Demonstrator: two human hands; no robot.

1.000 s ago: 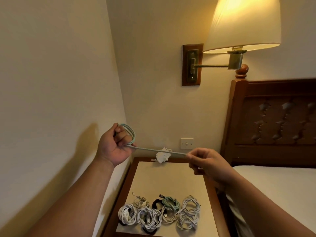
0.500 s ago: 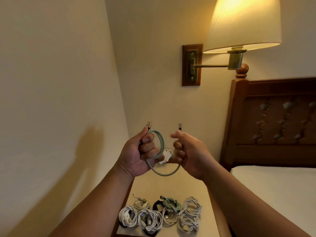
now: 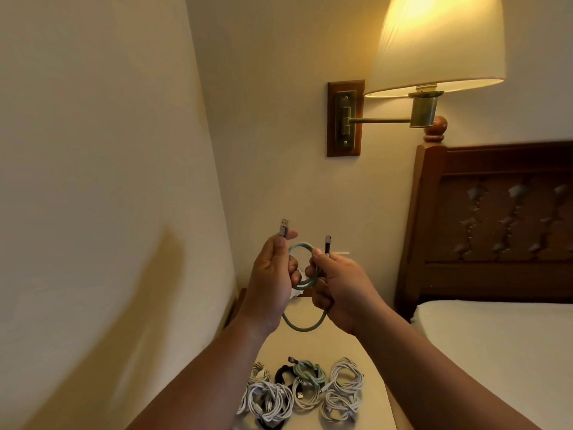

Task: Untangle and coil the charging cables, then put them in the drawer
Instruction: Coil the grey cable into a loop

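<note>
Both my hands hold one pale green charging cable [image 3: 305,328] in the air above the nightstand [image 3: 369,361]. My left hand [image 3: 273,280] pinches it just below its USB plug, which points up, and keeps a small loop by its fingers. My right hand [image 3: 338,290] grips the other end, whose slim plug also points up. A slack loop of the cable hangs between the two hands. Several coiled cables [image 3: 302,391], mostly white, one green and one black, lie in rows near the nightstand's front. No drawer is in view.
A wall runs close on the left. A lit wall lamp [image 3: 437,45] on a brass arm hangs above to the right. A wooden headboard [image 3: 496,225] and a white mattress [image 3: 502,352] stand right of the nightstand. A white object shows behind my hands.
The cable was stretched taut between my hands a second ago. My hands have come together, the right end has swung up, and a slack loop now hangs below.
</note>
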